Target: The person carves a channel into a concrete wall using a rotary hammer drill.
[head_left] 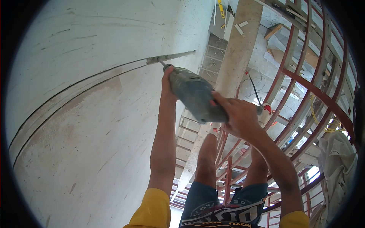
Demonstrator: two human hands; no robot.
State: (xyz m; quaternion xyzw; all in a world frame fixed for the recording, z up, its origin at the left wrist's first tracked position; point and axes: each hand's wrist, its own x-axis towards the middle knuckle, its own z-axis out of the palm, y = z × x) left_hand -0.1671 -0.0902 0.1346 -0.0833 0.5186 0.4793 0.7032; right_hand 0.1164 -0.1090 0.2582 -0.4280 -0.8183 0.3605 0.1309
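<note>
Drill (195, 97) between both hands' fingers (224, 106), bit (161, 62) touching wall groove (173, 57)

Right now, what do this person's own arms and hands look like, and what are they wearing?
Both hands are bare, with no gloves: the left hand and the right hand. The forearms are uncovered and slim, with no watch or bands that I can see. Yellow sleeves end at about the elbows, one on each arm. Lower down, blue shorts with large printed lettering show.
</note>
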